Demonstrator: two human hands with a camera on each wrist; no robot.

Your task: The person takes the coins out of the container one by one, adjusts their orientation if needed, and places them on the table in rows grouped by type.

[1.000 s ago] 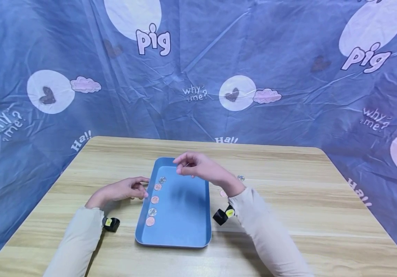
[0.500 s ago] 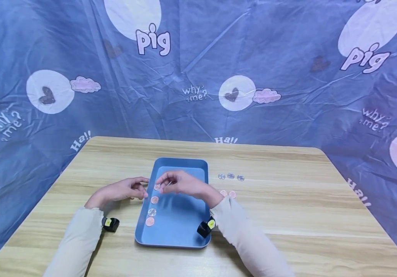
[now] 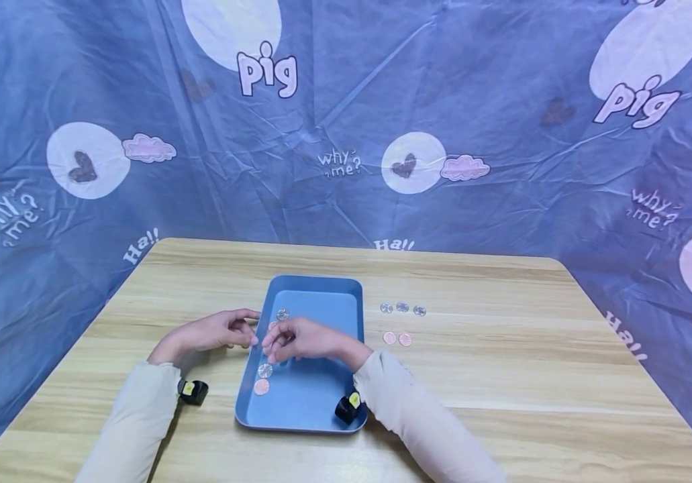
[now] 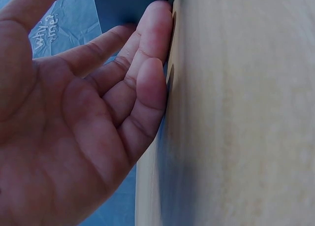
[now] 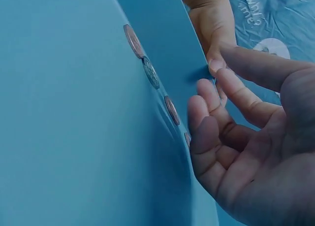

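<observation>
Along the left side of a blue tray (image 3: 315, 409) runs a row of coins. A silver coin (image 3: 282, 314) lies at its far end, with a silver coin (image 3: 265, 370) and a copper coin (image 3: 262, 387) at the near end. My right hand (image 3: 306, 339) hovers over the row's middle, fingers loosely bent, nothing visible between them. It hides part of the row in the head view; in the right wrist view a copper coin (image 5: 172, 110) lies by its fingertips. My left hand (image 3: 215, 330) rests against the tray's left wall, its lower fingers (image 4: 151, 83) loosely curled at the tabletop.
Right of the tray, three silver coins (image 3: 403, 307) form a row on the wooden table (image 3: 503, 376), with two copper coins (image 3: 389, 338) nearer. A printed blue cloth (image 3: 346, 100) hangs behind the table. Each wrist carries a black camera (image 3: 193, 392).
My right hand has moved left and then nearer along the coin row. The far silver coin, covered half a second ago, shows again. The left hand and the tray have stayed put.
</observation>
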